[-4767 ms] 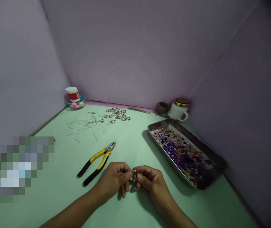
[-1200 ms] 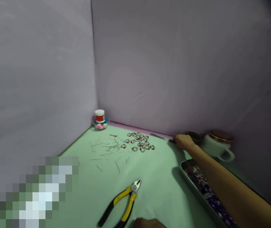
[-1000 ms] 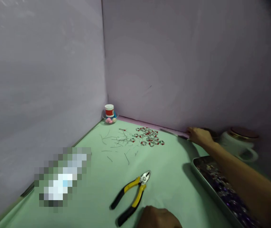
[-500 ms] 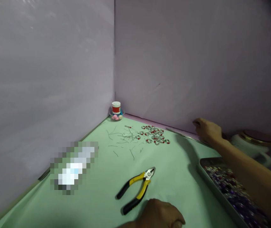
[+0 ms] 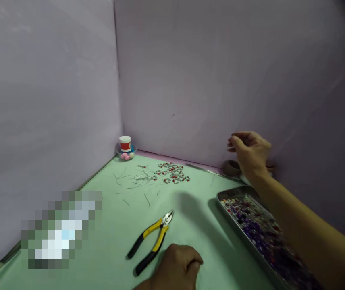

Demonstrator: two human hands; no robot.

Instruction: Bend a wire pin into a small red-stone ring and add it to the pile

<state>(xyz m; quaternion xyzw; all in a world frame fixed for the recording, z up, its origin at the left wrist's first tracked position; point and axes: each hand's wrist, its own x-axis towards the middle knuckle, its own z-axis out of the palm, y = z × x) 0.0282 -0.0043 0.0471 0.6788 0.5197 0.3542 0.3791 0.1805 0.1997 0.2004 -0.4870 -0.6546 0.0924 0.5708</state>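
My left hand [image 5: 177, 266] rests curled into a loose fist at the bottom of the view, just right of the plier handles and not gripping them. Yellow-and-black combination pliers [image 5: 157, 241] lie on the green table with their jaws shut. My right hand [image 5: 249, 153] hangs raised in front of the back wall, above the far end of a steel tray. Its fingers are loosely parted, with nothing visible between them. A small brown cup [image 5: 231, 168] sits just below that hand, and the hand hides most of a white mug.
The steel tray [image 5: 233, 191] holds many purple, red and silver beads. Farther left lie wire rings with red beads [image 5: 172, 173] and cut wire pieces [image 5: 136, 182]. A metal rod [image 5: 204, 169] runs along the back edge. A red-labelled jar [image 5: 125, 143] stands in a small dish. Purple walls [image 5: 190, 80] surround the table.
My right hand has lifted from the back edge and risen in front of the wall. My left hand has moved up into view, and the view has swung so the tray shows more fully.
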